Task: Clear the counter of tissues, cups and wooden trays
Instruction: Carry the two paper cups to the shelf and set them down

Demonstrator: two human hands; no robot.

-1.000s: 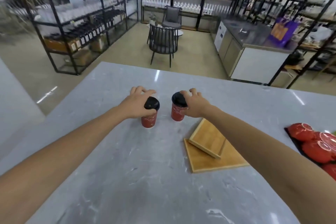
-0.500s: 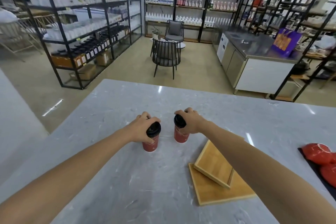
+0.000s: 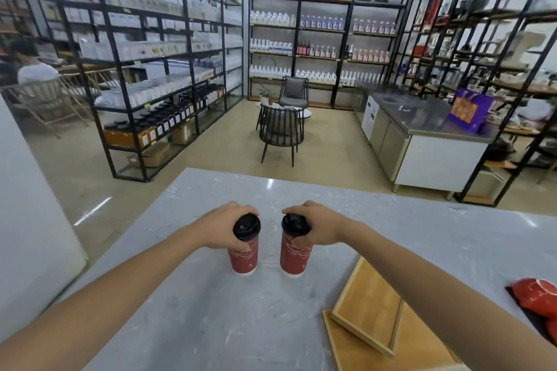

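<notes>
With the left hand (image 3: 224,227) and right hand (image 3: 321,227) each clasped around a red cup (image 3: 243,256) beside the wooden trays (image 3: 370,316), both cups are best lifted straight up, kept level.

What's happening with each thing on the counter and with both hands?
Left cup: upright, lid on, gripped by left hand.
Right cup: upright, lid on, gripped by right hand.
Wooden trays: two, the smaller resting tilted on the larger.
Red bowls: upside down at the counter's right edge.

Counter (image 3: 211,325): two cups side by side, left cup (image 3: 243,256), right cup (image 3: 294,254). Stacked wooden trays (image 3: 370,322) to their right, nearer.
</notes>
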